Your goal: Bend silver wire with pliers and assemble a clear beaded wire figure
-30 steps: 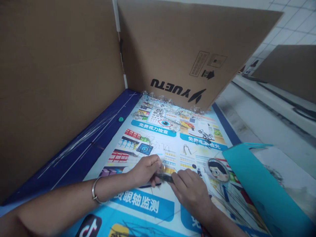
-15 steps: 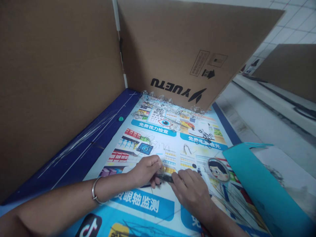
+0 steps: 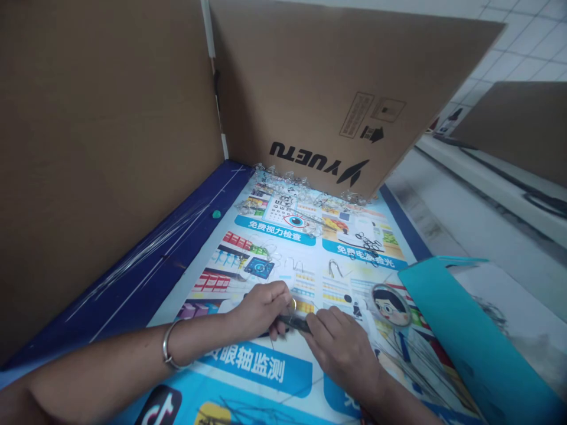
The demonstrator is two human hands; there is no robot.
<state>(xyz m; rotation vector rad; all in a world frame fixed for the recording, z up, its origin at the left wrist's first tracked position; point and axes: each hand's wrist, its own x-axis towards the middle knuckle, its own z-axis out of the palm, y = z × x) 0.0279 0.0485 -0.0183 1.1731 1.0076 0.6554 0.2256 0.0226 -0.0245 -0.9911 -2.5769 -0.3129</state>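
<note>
My right hand (image 3: 339, 348) is closed around a pair of pliers (image 3: 296, 322), whose dark metal jaws point left toward my other hand. Thumb and fingers of my left hand (image 3: 261, 307) pinch a thin wire loop (image 3: 293, 304) right at the jaws. Most of the loop is hidden by the fingers, and the pliers' handles lie mostly under my right palm. Just beyond the hands, a bent wire piece (image 3: 336, 268) rests on the printed sheet (image 3: 305, 378). Farther off sits a small heap of dark wire rings (image 3: 368, 243).
Tall cardboard panels (image 3: 354, 71) wall off the back and left. Clear curled wire pieces (image 3: 287, 177) line the back panel's foot. Long straight wires (image 3: 146, 260) lie at left, near a green cap (image 3: 216, 214). A turquoise box (image 3: 469, 336) holding dark wire stands at right.
Both hands stay together at nearly the same spot. The pliers have tilted slightly, and the view has shifted a little.
</note>
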